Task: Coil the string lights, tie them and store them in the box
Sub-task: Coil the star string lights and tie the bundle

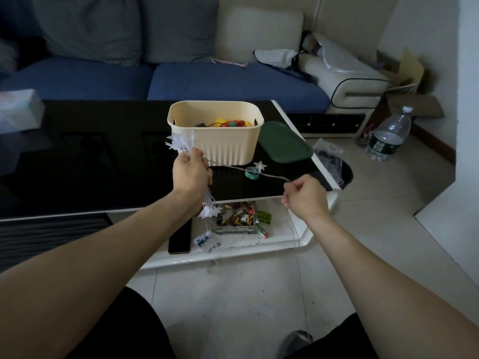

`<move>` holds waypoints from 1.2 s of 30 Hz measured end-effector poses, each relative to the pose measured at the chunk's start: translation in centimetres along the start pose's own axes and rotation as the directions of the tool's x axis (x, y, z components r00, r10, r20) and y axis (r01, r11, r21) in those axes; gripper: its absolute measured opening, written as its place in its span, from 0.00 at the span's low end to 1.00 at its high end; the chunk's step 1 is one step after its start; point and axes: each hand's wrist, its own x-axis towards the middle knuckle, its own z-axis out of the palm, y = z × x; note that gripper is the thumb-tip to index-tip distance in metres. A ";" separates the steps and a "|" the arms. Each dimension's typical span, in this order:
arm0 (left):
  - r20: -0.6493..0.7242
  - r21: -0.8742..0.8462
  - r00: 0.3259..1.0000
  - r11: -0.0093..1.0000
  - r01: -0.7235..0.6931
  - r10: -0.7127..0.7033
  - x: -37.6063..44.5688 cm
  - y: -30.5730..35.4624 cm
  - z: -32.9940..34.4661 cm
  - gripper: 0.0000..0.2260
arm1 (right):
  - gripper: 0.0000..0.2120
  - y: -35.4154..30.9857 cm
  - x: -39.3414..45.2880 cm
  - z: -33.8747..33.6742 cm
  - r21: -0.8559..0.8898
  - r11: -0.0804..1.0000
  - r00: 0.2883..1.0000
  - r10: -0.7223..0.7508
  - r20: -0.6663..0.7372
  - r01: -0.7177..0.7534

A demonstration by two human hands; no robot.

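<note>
Head view. Left hand (191, 174) closed around a bundle of string lights (181, 143), white stars sticking out above the fist and more hanging below the wrist: gathered loops kept in one grip so they cannot spill apart. Right hand (303, 196) curled, pinching the thin wire out to the side, one star (260, 166) riding on the taut stretch between the two hands. Held apart like that, probably, to measure off the next loop and keep the wire from tangling. More wire trailing from under the right hand down toward the floor, so a good length judged not yet coiled.

Cream box (225, 143) standing on the dark counter (103, 161) just behind the left hand, open, already holding some red and yellow items; hard to tell what they are. Green lid (283, 146) laid flat beside the box, on its right, out of the way of the opening. Small green strap (252, 173) curled on the counter under the stretched wire, within reach, likely meant as the tie once the coil is done.

Lower shelf of the counter: glass dish (234, 222) of small odds and ends, a small clear case (202, 239), a dark flat slab (179, 239). Blue sofa (228, 81) behind; water bottle (388, 136) on the floor at right.
</note>
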 end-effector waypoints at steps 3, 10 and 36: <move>-0.013 0.027 1.000 1.000 0.016 -0.015 0.1 -0.1 0.0 0.12 | 0.07 -0.1 0.3 0.3 0.119 0.992 0.996 -0.021 -0.090 0.031; 0.117 -0.218 0.983 0.962 0.166 -0.143 -0.2 1.0 0.2 0.09 | 0.07 0.1 0.6 1.0 0.096 0.986 0.983 -0.121 -0.138 0.135; 0.337 0.096 0.928 0.987 0.132 -0.157 -1.1 -1.2 1.0 0.12 | 0.09 -1.0 -1.6 0.2 -0.126 0.981 0.731 -0.024 0.682 0.150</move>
